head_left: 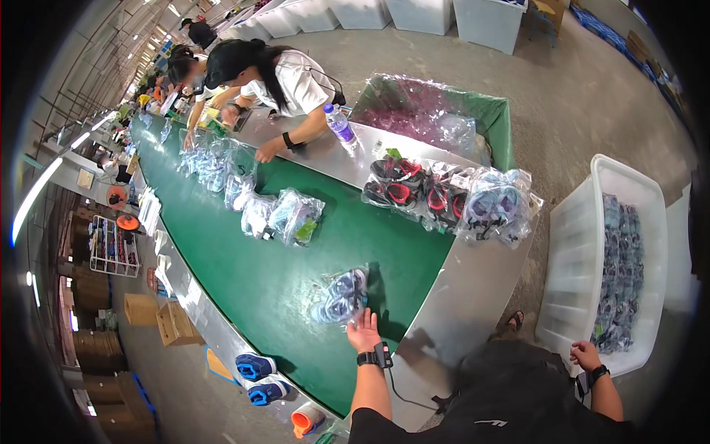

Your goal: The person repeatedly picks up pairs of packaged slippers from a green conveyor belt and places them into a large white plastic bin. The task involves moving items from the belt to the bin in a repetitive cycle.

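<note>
A clear plastic bag holding blue shoes (342,296) is over the green conveyor belt (296,277), slightly blurred. Just at its near edge is my left hand (364,331), palm up with fingers stretched; whether the fingertips touch the bag I cannot tell. My right hand (586,356) hangs by the near end of a white bin (592,222), fingers loosely bent and nothing seen in them. Rows of bagged shoes (623,274) fill part of that bin. On the metal table edge to the right lie bagged black-and-red shoes (396,183) and bagged light-blue shoes (494,203).
Farther up the belt, a co-worker (299,81) reaches toward more bagged shoes (296,214). A purple-labelled bottle (339,123) stands by a green-walled container (492,122). Blue shoes (257,366) and an orange-rimmed cup (303,420) sit on the left ledge.
</note>
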`<state>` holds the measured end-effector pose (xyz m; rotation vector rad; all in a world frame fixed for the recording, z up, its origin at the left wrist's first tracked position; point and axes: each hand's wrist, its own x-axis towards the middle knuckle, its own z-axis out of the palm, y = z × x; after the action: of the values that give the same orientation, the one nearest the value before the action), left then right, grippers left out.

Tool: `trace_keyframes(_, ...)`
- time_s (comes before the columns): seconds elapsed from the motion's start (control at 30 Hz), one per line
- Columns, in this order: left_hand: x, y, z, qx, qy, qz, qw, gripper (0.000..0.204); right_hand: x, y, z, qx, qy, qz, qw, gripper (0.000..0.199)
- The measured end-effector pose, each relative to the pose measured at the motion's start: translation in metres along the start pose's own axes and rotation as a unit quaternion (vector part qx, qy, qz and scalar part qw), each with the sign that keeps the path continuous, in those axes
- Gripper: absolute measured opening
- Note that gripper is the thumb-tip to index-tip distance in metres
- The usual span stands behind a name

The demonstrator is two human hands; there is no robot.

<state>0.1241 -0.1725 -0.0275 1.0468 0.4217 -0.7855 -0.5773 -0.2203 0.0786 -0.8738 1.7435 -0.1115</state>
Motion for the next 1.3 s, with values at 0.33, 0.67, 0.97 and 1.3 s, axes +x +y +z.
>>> trace_keyframes(0.33, 0.036, 0.039, -0.015, 0.208, 0.036, 0.182, 0.96, 0.086, 0.024, -0.004, -0.001, -0.01, -0.006, -0.021, 1.0, 0.033)
trace_keyframes(0.67, -0.002, 0.003, 0.036, 0.245, 0.027, -0.162, 0.955, 0.041, 0.047, 0.02, -0.005, 0.001, -0.028, -0.055, 0.998, 0.035)
trace_keyframes(0.97, -0.034, -0.019, 0.103, 0.331, -0.012, -0.201, 0.922, 0.054, 0.034, 0.028, -0.004, 0.065, 0.016, -0.091, 0.994, 0.034)
trace_keyframes(1.3, -0.192, -0.091, 0.193, 0.393, -0.174, -0.276, 0.86, 0.05, 0.003, -0.029, -0.023, -0.018, 0.062, -0.222, 0.973, 0.048)
